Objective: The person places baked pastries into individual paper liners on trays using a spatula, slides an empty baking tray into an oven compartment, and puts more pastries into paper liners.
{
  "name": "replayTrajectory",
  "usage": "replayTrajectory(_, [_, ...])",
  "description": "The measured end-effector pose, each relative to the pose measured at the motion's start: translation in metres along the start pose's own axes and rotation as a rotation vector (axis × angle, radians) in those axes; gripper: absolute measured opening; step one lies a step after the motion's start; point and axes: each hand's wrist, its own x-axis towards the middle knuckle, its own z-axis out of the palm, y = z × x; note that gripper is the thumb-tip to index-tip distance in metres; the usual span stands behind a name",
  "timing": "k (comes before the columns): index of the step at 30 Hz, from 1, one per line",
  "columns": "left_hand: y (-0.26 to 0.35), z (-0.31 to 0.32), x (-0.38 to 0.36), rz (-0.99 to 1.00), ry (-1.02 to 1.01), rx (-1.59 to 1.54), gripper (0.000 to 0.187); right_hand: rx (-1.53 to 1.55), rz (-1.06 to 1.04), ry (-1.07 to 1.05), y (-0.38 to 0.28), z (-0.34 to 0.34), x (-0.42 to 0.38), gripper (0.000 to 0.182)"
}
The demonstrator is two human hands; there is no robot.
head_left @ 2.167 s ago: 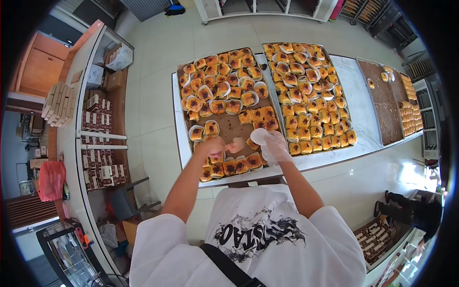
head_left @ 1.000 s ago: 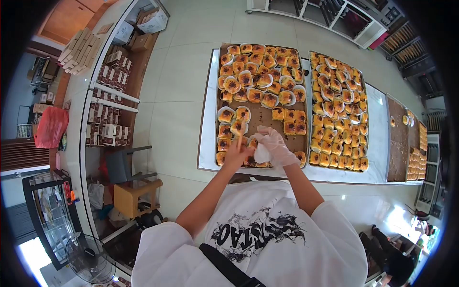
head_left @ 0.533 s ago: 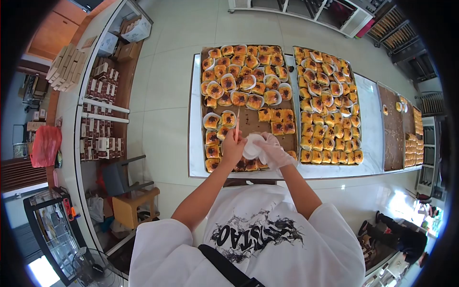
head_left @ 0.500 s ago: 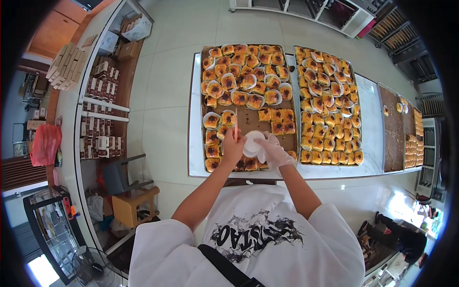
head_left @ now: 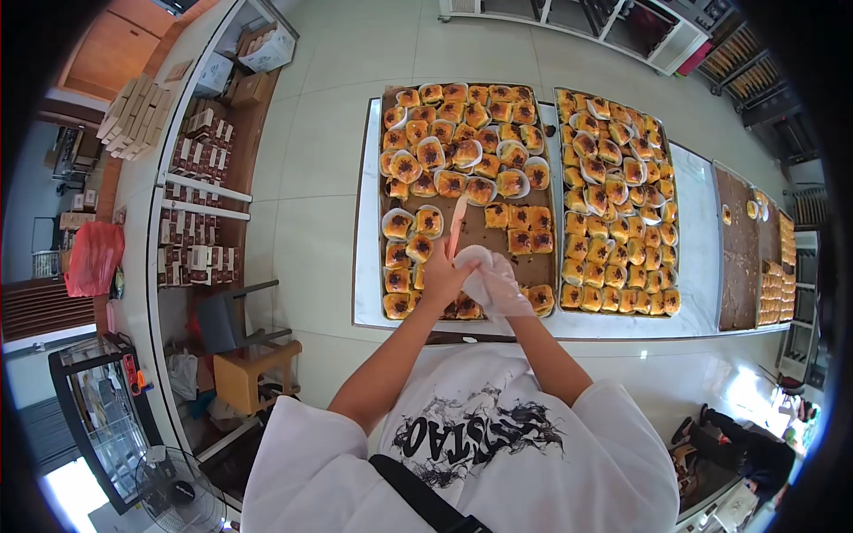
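My bare left hand (head_left: 442, 280) is closed round a flat orange-pink spatula (head_left: 457, 226), its blade pointing away from me over the near-left tray (head_left: 533, 272). In a clear plastic glove, my right hand (head_left: 506, 291) grips a stack of round white paper liners (head_left: 474, 265) against the fingers of my left hand. Both hands hover above the tray's near part, hiding some pastries. Golden pastries with dark topping (head_left: 451, 133) fill the tray's far half, several in white liners. More pastries (head_left: 530, 229) sit in rows right of the spatula, around a patch of bare brown tray.
Right of it stands a second tray of pastries (head_left: 618, 204) on the white table (head_left: 697, 222). Farther right lies a mostly bare brown tray (head_left: 737, 258). Shelves with boxes (head_left: 203, 160) and a stool (head_left: 253, 377) are at left. A person (head_left: 746, 449) is at lower right.
The spatula has tilted over to the right, showing its flat blade wider. My two hands have drawn closer together, and the liners are now more covered by the gloved fingers.
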Motion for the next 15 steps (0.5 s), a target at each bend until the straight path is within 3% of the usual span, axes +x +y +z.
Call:
replayTrajectory(1, [-0.005,-0.001,0.002,0.072,0.009,0.054,0.047,-0.062,-0.004,-0.007,0.007,-0.004,0.002,0.031])
replayTrajectory(4, [-0.002,-0.008,0.007,0.014,-0.07,-0.033,0.047,-0.192,-0.022,-0.051,0.035,-0.021,0.02,0.034])
replayTrajectory(6, [-0.003,-0.011,0.01,0.033,-0.136,0.032,0.04,-0.123,0.014,-0.104,0.043,-0.028,0.023,0.034])
replayTrajectory(8, [-0.005,-0.009,0.01,0.043,-0.171,0.053,0.033,0.087,0.092,-0.165,-0.004,-0.017,-0.006,0.03])
replayTrajectory(11, [-0.007,-0.003,0.008,0.044,-0.166,0.039,0.024,0.289,0.057,-0.121,-0.026,-0.003,-0.023,0.024])
replayTrajectory(14, [-0.016,0.005,0.007,0.064,-0.136,0.082,0.022,0.237,-0.217,0.045,0.014,-0.005,0.0,0.018])
replayTrajectory(15, [-0.017,0.006,0.008,0.086,-0.119,0.109,0.022,0.284,-0.188,0.062,0.012,-0.006,-0.001,0.019])
